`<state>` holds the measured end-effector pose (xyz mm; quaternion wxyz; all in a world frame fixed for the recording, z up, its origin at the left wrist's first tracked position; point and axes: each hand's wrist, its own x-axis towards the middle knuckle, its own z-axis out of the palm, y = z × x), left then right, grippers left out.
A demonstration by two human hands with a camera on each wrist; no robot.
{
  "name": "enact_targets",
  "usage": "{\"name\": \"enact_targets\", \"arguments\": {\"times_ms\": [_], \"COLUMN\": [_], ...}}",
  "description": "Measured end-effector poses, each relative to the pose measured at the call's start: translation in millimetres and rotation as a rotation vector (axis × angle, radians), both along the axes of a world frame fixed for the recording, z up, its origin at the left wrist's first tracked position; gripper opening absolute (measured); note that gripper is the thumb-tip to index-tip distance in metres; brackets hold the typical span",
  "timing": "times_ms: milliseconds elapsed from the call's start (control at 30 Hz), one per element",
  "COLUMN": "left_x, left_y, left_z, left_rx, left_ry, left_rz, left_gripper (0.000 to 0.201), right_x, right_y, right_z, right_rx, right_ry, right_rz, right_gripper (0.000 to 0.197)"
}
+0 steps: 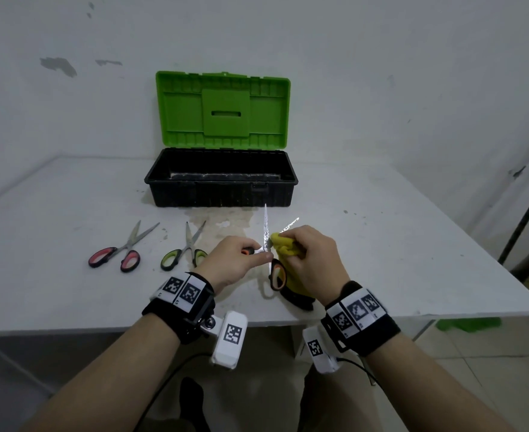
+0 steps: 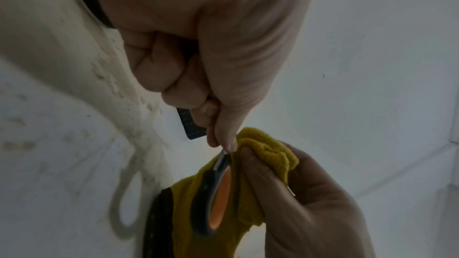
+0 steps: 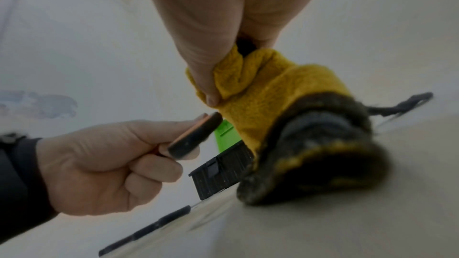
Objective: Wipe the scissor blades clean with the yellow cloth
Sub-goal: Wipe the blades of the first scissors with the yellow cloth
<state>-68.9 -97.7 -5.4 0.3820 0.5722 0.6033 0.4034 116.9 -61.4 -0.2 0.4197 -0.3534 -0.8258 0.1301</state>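
Nearest the counter [image 1: 381, 275] edge: orange-handled scissors [image 1: 266, 244] are held open above it, blades splayed in a V. Left hand [image 1: 235, 260] grip is curled around one handle loop, thumb and fingertip pinched at the pivot. The other handle loop hangs free below.

Right hand [image 1: 313, 260] grip is closed on the yellow cloth [image 1: 283, 244], bunched between thumb and fingers and pressed in the crotch of the V, at the base of the blades. The cloth's dark-edged tail drapes down and touches the counter.

Both blades look speckled along their length, so wiping is judged early or mid-way.

Risks:
- Fingers could be cut if the cloth is drawn along the edge with thin coverage.
- Blades could snap shut on the cloth, since the lower loop is unrestrained.
- Cloth could snag at the pivot.

Further out: green-handled scissors [image 1: 183, 251], then red-handled scissors [image 1: 123, 251], both lying on the counter to the left. At the back: open toolbox [image 1: 221, 179] with green lid up.
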Motion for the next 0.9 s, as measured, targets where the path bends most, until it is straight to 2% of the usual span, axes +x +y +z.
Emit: {"name": "enact_targets", "arguments": {"times_ms": [233, 300, 400, 467, 567, 667, 767, 900], "left_x": [4, 5, 5, 4, 6, 8, 11, 16], "left_y": [0, 0, 1, 0, -1, -2, -2, -1], "left_z": [-1, -2, -6, -7, -4, -2, -1, 0], "left_rx": [0.041, 0.033, 0.032, 0.033, 0.033, 0.027, 0.012, 0.001], "left_ry": [-0.004, 0.001, 0.015, 0.007, 0.004, -0.024, -0.044, -0.003], "left_rz": [-0.006, 0.006, 0.018, 0.011, -0.012, -0.012, 0.0, 0.011], "left_gripper": [0.027, 0.028, 0.036, 0.035, 0.03, 0.025, 0.025, 0.023], "right_x": [0, -1, 2, 6, 8, 7, 5, 7], "right_y": [-7, -9, -9, -5, 1, -1, -8, -8], "right_z": [-5, -3, 5, 8, 6, 0, -3, 0], "right_rx": [-0.023, -0.031, -0.14, -0.158, -0.104, -0.04, -0.048, 0.01], "right_ry": [-0.068, -0.053, 0.139, 0.196, 0.114, 0.075, 0.001, 0.034], "right_rz": [0.0, -0.043, -0.105, -0.082, -0.08, -0.157, -0.155, -0.144], "right_gripper": [0.039, 0.032, 0.015, 0.004, 0.003, 0.015, 0.027, 0.017]}}
